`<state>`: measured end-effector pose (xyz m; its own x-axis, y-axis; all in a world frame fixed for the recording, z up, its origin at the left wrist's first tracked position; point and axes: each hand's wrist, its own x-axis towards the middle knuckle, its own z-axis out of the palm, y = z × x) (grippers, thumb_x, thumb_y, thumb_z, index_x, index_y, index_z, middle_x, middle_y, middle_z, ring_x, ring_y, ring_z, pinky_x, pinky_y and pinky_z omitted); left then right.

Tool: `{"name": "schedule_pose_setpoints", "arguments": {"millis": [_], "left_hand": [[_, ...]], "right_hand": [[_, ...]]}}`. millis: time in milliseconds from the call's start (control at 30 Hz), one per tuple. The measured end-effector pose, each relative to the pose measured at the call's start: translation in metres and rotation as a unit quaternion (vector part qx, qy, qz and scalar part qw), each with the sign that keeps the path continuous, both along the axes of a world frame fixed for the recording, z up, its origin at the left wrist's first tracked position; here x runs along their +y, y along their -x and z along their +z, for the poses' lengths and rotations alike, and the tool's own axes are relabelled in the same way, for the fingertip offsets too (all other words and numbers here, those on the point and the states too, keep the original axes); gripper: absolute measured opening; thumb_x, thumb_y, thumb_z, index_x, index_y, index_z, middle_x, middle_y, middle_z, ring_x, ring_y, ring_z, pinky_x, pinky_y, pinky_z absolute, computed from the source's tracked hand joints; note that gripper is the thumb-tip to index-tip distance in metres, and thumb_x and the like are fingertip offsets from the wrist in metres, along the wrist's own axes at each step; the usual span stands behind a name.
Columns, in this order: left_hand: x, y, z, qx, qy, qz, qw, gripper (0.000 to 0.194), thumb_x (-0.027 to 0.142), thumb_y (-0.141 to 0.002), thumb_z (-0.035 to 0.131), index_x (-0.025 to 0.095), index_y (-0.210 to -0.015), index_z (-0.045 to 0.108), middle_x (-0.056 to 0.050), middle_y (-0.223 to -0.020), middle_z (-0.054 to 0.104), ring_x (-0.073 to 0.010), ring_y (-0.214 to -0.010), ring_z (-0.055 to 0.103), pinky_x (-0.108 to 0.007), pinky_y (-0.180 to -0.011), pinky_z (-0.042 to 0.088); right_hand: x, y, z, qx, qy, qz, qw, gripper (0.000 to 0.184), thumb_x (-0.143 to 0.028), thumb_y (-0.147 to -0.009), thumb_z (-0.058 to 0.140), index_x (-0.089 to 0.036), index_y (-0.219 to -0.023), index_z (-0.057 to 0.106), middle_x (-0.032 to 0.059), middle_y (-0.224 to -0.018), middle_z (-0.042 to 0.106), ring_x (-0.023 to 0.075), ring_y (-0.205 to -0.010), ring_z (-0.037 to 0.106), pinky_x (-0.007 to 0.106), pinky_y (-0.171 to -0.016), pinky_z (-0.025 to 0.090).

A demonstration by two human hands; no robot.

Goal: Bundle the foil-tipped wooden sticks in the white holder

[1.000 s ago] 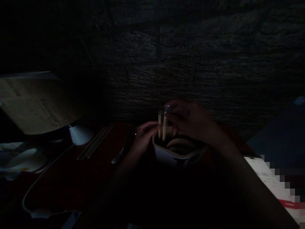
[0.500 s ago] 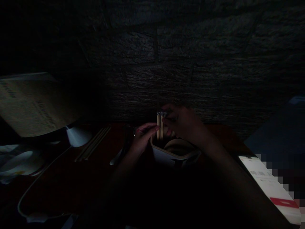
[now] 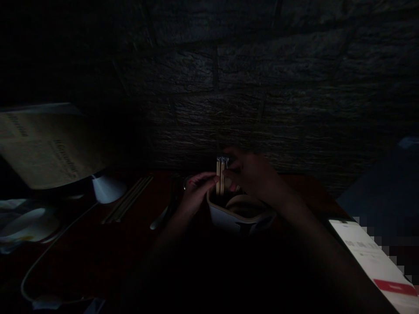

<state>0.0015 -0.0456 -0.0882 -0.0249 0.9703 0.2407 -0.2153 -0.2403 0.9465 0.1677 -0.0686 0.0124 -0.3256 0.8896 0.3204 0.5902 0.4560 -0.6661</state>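
A bundle of light chopsticks (image 3: 220,179) with shiny silver ends stands upright inside the left part of a pale box (image 3: 225,218) with a light rim. My left hand (image 3: 199,187) pinches the bundle from the left, thumb along the sticks. From the right, my right hand (image 3: 253,174) has its fingers closed at the upper part of the same sticks; its fingertips are partly hidden in the dark. A round, tan object (image 3: 247,204) sits in the box, right of the chopsticks.
Several more chopsticks (image 3: 129,198) lie on the dark red-brown table (image 3: 78,244), with a spoon (image 3: 159,219) nearer the box. Left are a white cone-shaped lamp base (image 3: 108,189), its cable and a printed shade (image 3: 46,144). A white sheet (image 3: 363,257) lies right; a stone wall (image 3: 235,87) stands behind.
The whole view has shifted slightly, so things sit a little lower. Both hands stay at the chopsticks; the right hand's fingers have moved slightly down along them.
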Motion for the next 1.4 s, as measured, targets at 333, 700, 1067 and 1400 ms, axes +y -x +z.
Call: {"name": "schedule_pose_setpoints", "arguments": {"millis": [333,700,1067,1400], "left_hand": [[0.0021,0.0016,-0.003,0.012,0.007,0.005,1.0,0.02,0.031,-0.066,0.081,0.02,-0.081,0.077,-0.002,-0.081,0.074,-0.0185,-0.076,0.066,-0.029,-0.074,0.048],[0.0013,0.0011,-0.0012,0.025,-0.02,0.007,0.999,0.015,0.031,-0.068,0.08,0.022,-0.08,0.077,-0.001,-0.08,0.074,-0.0171,-0.078,0.066,-0.028,-0.077,0.048],[0.0,0.001,0.0011,0.019,-0.018,0.001,1.0,0.015,0.029,-0.067,0.081,0.021,-0.079,0.077,-0.001,-0.081,0.075,-0.0169,-0.078,0.066,-0.029,-0.078,0.048],[-0.0006,0.0014,0.0037,0.013,0.0,-0.013,1.0,0.017,0.028,-0.066,0.081,0.021,-0.08,0.077,-0.001,-0.082,0.075,-0.017,-0.078,0.065,-0.029,-0.078,0.047]], "right_hand": [[-0.0019,0.0042,0.0011,-0.005,-0.003,-0.005,1.0,0.041,-0.01,-0.084,0.059,-0.018,-0.124,0.056,0.0034,-0.078,0.075,0.0138,-0.049,0.066,0.024,-0.051,0.05],[-0.0045,0.0069,0.0018,-0.025,-0.001,-0.004,1.0,0.039,-0.012,-0.085,0.059,-0.017,-0.123,0.057,0.005,-0.08,0.076,0.0137,-0.049,0.066,0.024,-0.052,0.05],[-0.0069,0.0082,0.0057,-0.043,0.001,-0.021,0.999,0.042,-0.012,-0.085,0.058,-0.014,-0.127,0.055,0.006,-0.083,0.076,0.0132,-0.051,0.067,0.023,-0.052,0.05],[-0.0036,0.0072,0.0021,-0.054,0.002,-0.014,0.998,0.041,-0.014,-0.086,0.057,-0.016,-0.127,0.055,0.0035,-0.076,0.076,0.0139,-0.054,0.068,0.022,-0.055,0.048]]}}
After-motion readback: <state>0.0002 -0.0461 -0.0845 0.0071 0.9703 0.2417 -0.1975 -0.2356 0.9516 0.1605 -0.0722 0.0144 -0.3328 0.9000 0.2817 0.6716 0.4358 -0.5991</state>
